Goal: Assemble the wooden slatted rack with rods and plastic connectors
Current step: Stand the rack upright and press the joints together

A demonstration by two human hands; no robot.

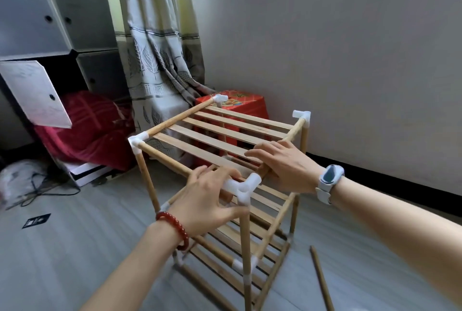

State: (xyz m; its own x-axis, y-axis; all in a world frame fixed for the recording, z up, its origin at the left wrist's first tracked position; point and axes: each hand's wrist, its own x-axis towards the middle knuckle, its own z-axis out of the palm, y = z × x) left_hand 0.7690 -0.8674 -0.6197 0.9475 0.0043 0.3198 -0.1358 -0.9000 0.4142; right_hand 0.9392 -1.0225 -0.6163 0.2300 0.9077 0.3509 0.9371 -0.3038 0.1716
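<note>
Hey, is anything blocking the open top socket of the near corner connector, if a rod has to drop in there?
Nothing visible blocks it. The near corner connector shows its top socket open. The left hand holds it from the left side, the right hand rests on the slats behind. The loose rod lies on the floor.

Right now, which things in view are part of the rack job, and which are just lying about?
Part of the job:
- wooden rack
- white corner connector
- left hand, fingers curled over the front rod
- right hand, resting on the slats
- loose rod on the floor

Just lying about:
- red box
- red bundle
- curtain
- cables
</note>
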